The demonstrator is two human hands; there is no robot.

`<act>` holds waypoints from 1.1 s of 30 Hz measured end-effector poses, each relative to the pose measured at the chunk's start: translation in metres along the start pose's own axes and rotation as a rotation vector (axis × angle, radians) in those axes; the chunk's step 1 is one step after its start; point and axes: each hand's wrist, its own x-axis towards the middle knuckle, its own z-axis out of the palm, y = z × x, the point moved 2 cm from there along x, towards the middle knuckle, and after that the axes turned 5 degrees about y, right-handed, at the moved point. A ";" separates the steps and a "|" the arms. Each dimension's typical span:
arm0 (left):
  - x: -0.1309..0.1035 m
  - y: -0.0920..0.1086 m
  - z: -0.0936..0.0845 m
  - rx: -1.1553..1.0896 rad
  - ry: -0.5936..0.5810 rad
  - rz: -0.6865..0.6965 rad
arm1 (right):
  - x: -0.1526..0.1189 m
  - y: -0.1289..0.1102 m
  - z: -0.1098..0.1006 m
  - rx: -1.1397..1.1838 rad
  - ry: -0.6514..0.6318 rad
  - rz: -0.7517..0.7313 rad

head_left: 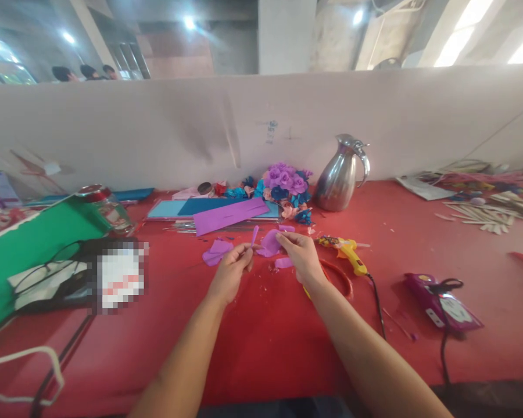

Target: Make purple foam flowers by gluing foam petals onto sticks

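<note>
My left hand (234, 268) is closed in a pinch on a small rolled strip of purple paper (255, 235) that points upward. Close by on the right, my right hand (304, 255) pinches the edge of a rounded purple paper petal (269, 242). The two pieces are near each other; whether they touch I cannot tell. More cut purple petals (217, 251) lie on the red table just left of my left hand. Another purple scrap (283, 263) rests below my right fingers. Beyond them lies a flat purple paper strip (230, 216) on stacked blue sheets (168, 209).
A yellow glue gun (351, 255) with a black cord lies right of my right hand. Paper flowers (285, 180) and a steel jug (339, 174) stand at the back. Further right sits a purple device (442, 302). A glass jar (107, 209) and eyeglasses (47, 267) are left.
</note>
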 end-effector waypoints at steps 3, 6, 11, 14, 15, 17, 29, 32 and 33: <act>-0.002 0.001 0.004 -0.130 -0.004 -0.060 | -0.001 0.001 0.002 0.050 -0.009 -0.005; -0.003 0.002 0.007 -0.225 -0.026 -0.104 | -0.005 -0.002 0.006 0.098 -0.042 -0.002; -0.004 0.004 0.011 -0.339 -0.089 -0.174 | -0.010 -0.008 0.008 0.111 -0.067 0.030; -0.004 0.004 0.013 -0.405 -0.159 -0.221 | -0.010 -0.008 0.009 0.114 -0.071 0.063; -0.005 0.004 0.014 -0.427 -0.179 -0.241 | -0.010 -0.008 0.009 0.121 -0.074 0.078; -0.006 0.004 0.015 -0.467 -0.207 -0.279 | -0.010 -0.007 0.010 0.146 -0.080 0.106; -0.008 0.001 0.016 -0.498 -0.248 -0.350 | -0.011 -0.010 0.008 0.113 -0.127 0.116; -0.008 0.003 0.016 -0.511 -0.227 -0.348 | -0.012 -0.011 0.009 0.120 -0.137 0.108; -0.008 0.003 0.016 -0.512 -0.218 -0.348 | -0.012 -0.011 0.009 0.124 -0.141 0.105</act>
